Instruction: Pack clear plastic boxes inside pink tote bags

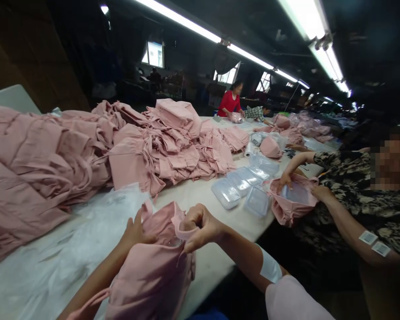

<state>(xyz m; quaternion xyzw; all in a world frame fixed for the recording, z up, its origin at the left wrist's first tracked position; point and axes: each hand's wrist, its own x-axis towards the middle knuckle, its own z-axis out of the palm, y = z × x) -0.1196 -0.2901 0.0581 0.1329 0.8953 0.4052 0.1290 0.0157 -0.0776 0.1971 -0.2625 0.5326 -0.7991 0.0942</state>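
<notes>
A pink drawstring bag (150, 278) stands in front of me with its mouth open and a cord hanging at its left side. My right hand (205, 226) pinches the right edge of the mouth between thumb and curled fingers. At the left edge, my left hand (135, 233) grips the cloth, some of its fingers hidden by the fabric. Something clear and shiny shows inside the mouth, too little of it to name. Clear plastic bags (103, 222) lie on the table left of my hands.
A big heap of pink bags (173, 146) covers the table's far left. Several clear plastic boxes (226, 193) lie right of centre. At right, a co-worker (340, 195) holds another pink bag (291, 206) with a clear box in its mouth. A person in red (230, 103) stands at the far side.
</notes>
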